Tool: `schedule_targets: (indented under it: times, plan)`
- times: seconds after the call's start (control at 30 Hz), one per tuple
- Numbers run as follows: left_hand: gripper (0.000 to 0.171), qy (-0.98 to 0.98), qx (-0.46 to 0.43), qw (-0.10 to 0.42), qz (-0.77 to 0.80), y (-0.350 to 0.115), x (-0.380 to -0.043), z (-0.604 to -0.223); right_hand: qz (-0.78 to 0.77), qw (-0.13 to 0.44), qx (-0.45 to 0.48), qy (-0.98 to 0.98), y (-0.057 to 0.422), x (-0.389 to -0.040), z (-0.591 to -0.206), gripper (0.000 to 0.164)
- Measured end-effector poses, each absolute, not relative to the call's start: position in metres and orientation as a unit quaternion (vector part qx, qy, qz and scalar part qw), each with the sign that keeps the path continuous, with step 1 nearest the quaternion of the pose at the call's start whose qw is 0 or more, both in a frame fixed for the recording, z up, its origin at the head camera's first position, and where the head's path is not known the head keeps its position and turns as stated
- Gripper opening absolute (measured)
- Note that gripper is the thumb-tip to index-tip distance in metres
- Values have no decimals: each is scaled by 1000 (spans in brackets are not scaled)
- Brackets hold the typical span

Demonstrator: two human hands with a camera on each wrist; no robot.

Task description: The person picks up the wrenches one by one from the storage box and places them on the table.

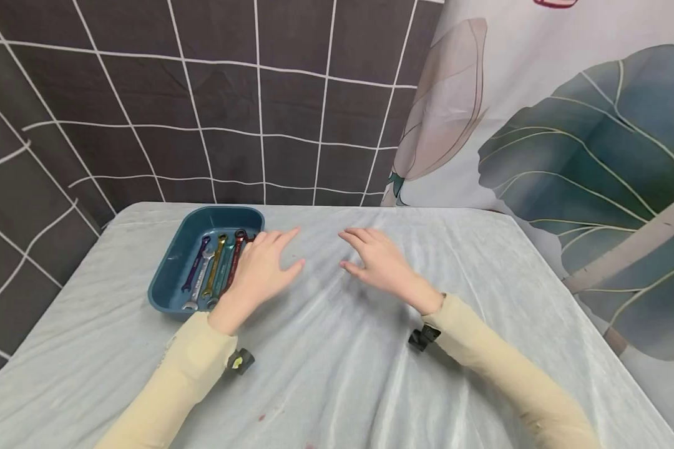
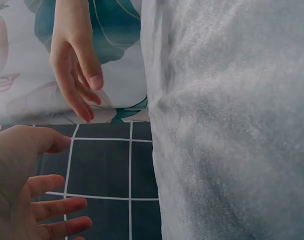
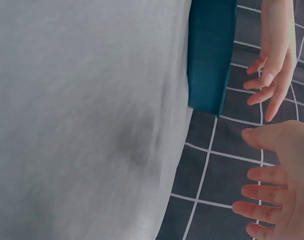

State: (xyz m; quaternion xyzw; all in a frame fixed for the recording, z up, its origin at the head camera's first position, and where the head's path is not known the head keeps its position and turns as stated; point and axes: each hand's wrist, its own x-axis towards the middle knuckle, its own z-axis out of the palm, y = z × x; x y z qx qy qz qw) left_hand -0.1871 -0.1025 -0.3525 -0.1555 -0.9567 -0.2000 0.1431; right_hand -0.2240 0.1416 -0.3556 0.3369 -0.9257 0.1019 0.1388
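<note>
My left hand (image 1: 263, 265) hovers over the table just right of a blue tray, its fingers spread and relaxed, holding nothing. It hides the tray's right side in the head view. Across a gap, my right hand (image 1: 383, 260) is held over the middle of the table with thumb and fingers apart and nothing between them. Inside the blue tray (image 1: 168, 274) several wrenches lie side by side: a purple wrench (image 1: 195, 264), a silver wrench (image 1: 200, 280), a gold wrench (image 1: 214, 265), a teal wrench (image 1: 223, 267) and a red wrench (image 1: 236, 257) partly behind the left hand.
A pale grey cloth (image 1: 326, 362) with creases covers the table. Behind it hangs a dark curtain (image 1: 230, 100) with a white grid, and to the right a white curtain (image 1: 460, 168) with large leaf prints.
</note>
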Motion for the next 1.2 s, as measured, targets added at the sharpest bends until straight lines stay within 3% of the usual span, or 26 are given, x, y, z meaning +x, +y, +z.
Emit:
schedule_targets:
  times: [0.43,0.83,1.07,1.2]
  plan:
    - [62,-955,-124,125,-239,-111,-183,-348,116,174,356,-911,120,-222,-348,42]
    - [56,-952,-95,153,-247,-126,-183,-340,119,194,378,-897,99,-229,-345,27]
    - [45,-955,-87,130,-251,-139,-182,-339,146,184,375,-897,85,-231,-344,26]
    - [47,-958,-81,117,-249,-146,-182,-337,170,178,365,-898,78,-232,-344,27]
